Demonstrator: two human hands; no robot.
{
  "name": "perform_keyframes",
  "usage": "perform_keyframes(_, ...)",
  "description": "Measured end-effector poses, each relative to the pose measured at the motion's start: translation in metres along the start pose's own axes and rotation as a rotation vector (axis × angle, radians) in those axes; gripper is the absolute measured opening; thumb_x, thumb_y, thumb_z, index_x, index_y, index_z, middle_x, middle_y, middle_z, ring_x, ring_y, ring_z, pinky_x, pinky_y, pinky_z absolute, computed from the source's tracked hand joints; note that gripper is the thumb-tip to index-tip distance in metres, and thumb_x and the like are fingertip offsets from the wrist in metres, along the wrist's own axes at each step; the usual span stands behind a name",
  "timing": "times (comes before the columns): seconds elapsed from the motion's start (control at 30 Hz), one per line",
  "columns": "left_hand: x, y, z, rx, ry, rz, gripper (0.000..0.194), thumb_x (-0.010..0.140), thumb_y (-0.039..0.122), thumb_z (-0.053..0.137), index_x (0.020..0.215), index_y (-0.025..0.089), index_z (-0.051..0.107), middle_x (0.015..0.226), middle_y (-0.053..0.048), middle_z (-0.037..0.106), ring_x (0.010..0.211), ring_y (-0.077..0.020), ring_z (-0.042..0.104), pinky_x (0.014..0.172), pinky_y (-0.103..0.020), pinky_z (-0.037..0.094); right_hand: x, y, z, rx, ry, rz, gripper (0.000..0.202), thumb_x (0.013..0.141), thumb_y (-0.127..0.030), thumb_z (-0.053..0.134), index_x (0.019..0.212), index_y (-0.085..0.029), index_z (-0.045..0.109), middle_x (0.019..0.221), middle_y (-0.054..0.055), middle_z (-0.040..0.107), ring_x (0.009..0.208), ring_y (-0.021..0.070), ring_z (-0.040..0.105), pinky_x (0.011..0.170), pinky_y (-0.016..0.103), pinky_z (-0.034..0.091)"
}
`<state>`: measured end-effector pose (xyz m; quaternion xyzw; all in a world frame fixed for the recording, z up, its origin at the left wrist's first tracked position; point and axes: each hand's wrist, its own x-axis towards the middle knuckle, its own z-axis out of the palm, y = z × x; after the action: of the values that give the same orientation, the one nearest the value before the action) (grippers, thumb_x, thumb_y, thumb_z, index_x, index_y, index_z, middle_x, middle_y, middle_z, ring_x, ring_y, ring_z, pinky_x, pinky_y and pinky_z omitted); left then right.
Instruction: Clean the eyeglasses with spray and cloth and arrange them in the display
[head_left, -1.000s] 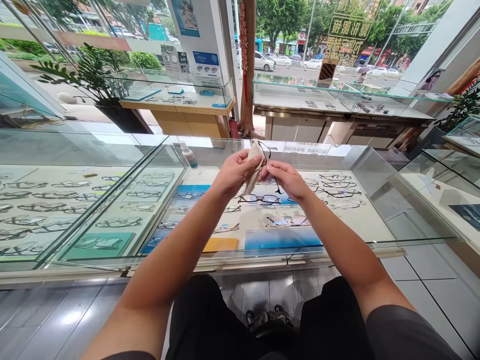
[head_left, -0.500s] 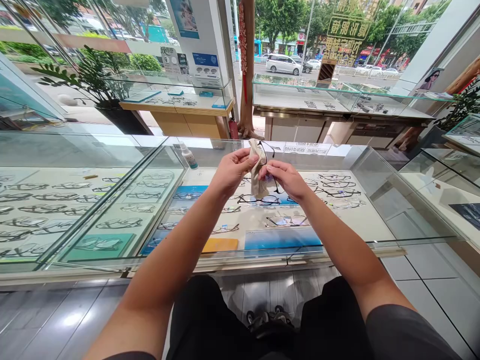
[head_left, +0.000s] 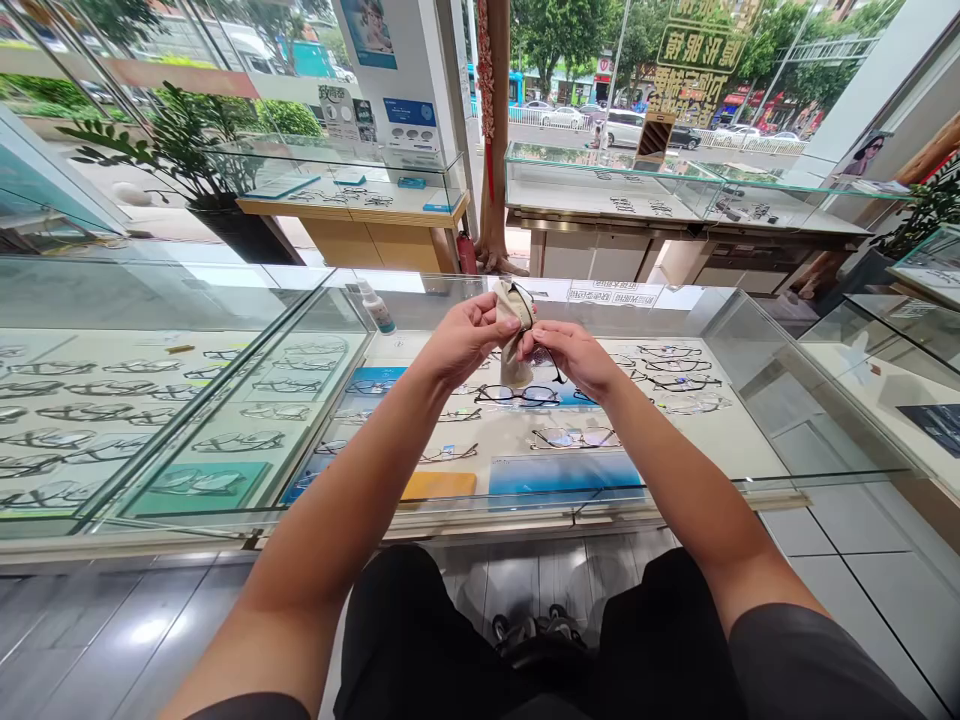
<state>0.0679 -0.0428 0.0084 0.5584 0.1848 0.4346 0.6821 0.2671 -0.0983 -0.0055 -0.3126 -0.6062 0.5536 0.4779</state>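
Above the glass counter, my left hand (head_left: 466, 335) is closed on a beige cleaning cloth (head_left: 514, 372), pinching it around part of a pair of dark-framed eyeglasses (head_left: 558, 368). My right hand (head_left: 576, 358) pinches the same eyeglasses from the other side, fingertips close to the cloth. One dark rim shows at the top of the cloth, and a temple hangs below my right fingers. The cloth and fingers hide much of the lenses. Below, another dark pair of glasses (head_left: 517, 396) lies inside the display case.
A white spray bottle (head_left: 377, 308) stands on the counter, left of my hands. Under the glass top (head_left: 720, 440) lie rows of eyeglasses, blue panels (head_left: 566, 480) and an orange case (head_left: 439, 487). More display cases (head_left: 375, 190) stand by the windows.
The eyeglasses have turned in my hands, and the upper temple no longer sticks out to the right. The cloth has shifted and bunched up slightly. Both hands keep their grip.
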Motion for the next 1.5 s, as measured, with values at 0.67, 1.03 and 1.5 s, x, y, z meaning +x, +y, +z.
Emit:
perform_keyframes(0.67,-0.003,-0.011,0.018,0.158,0.206,0.203,0.049,0.070,0.059,0.101,0.085,0.021,0.073,0.069,0.000,0.072,0.052,-0.0128,0.061,0.051,-0.028,0.049,0.000,0.001,0.009,-0.048,-0.015,-0.015,0.035,0.094,-0.053,0.073,0.080,-0.021,0.073,0.085,0.004,0.073,0.086,0.0189,0.056,0.085,0.035,0.046)
perform_keyframes(1.03,0.004,-0.004,0.002,0.089,0.049,0.170,0.051,0.076,0.059,0.098,0.097,0.016,0.079,0.092,-0.010,0.083,0.085,-0.0222,0.078,0.079,-0.034,0.063,0.000,-0.002,0.003,-0.024,0.107,-0.029,0.033,0.094,-0.052,0.075,0.080,-0.021,0.077,0.088,0.004,0.072,0.084,0.0184,0.058,0.082,0.034,0.046)
perform_keyframes(1.5,-0.001,-0.018,0.019,0.099,0.280,0.244,0.052,0.074,0.060,0.099,0.094,0.017,0.076,0.084,-0.006,0.082,0.068,-0.0171,0.075,0.067,-0.030,0.060,0.002,0.003,0.014,-0.086,0.047,-0.085,0.046,0.088,-0.067,0.077,0.075,-0.023,0.072,0.085,0.002,0.062,0.082,0.0180,0.047,0.081,0.034,0.043)
